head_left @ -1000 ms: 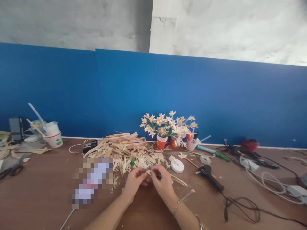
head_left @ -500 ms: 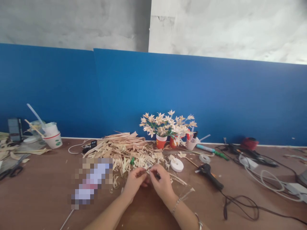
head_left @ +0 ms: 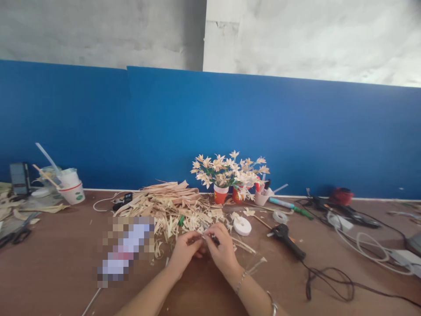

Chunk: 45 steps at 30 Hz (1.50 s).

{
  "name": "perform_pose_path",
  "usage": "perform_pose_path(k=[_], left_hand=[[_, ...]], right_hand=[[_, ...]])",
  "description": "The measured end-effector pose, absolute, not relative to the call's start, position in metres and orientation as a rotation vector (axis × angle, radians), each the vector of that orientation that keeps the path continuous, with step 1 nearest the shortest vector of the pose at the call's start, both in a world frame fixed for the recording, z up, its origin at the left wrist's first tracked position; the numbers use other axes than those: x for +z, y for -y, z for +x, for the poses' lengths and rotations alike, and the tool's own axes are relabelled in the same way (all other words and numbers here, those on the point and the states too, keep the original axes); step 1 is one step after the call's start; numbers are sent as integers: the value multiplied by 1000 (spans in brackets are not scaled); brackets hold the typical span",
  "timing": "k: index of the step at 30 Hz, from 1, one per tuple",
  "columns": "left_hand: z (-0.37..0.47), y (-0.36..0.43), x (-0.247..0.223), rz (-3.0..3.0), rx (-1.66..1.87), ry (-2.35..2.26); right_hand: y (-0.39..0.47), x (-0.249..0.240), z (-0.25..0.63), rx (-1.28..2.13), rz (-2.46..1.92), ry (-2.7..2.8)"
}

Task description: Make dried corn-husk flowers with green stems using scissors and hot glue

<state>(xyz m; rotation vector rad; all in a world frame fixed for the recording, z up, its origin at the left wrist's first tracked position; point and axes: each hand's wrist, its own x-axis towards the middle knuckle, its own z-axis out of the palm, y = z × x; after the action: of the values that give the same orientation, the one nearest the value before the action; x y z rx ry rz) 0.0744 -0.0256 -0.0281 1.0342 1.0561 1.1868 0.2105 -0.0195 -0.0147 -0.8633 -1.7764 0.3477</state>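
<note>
My left hand (head_left: 184, 250) and my right hand (head_left: 221, 248) meet fingertip to fingertip above the table, both pinched. Something small and pale is between the fingertips, too small to make out. Just beyond them spreads a heap of dry, straw-coloured husk strips (head_left: 171, 197), with a bit of green (head_left: 181, 220) in it. To the right of my right hand lies a white roll of tape (head_left: 242, 226). Pale handmade flowers (head_left: 226, 169) stand behind in a red and white paper cup (head_left: 220, 195) and a second red cup (head_left: 237, 194).
A black glue gun (head_left: 289, 241) with its cord lies on the right, near a clear tape roll (head_left: 280, 217) and white cables (head_left: 371, 248). A blurred-out object (head_left: 126, 250) lies left of my hands. Scissors (head_left: 19, 235) and a white paper cup (head_left: 75, 193) are at far left.
Both hands stay together in nearly the same place, with only slight shifts of the fingertips. Nothing else on the table has visibly moved.
</note>
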Motion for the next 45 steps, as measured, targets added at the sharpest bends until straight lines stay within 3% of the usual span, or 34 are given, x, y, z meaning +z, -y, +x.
perform_pose_path(k=[45], left_hand=[[75,30,-26,1147,1236,-1129]], right_hand=[[23,-11,210,148,-900,1851]])
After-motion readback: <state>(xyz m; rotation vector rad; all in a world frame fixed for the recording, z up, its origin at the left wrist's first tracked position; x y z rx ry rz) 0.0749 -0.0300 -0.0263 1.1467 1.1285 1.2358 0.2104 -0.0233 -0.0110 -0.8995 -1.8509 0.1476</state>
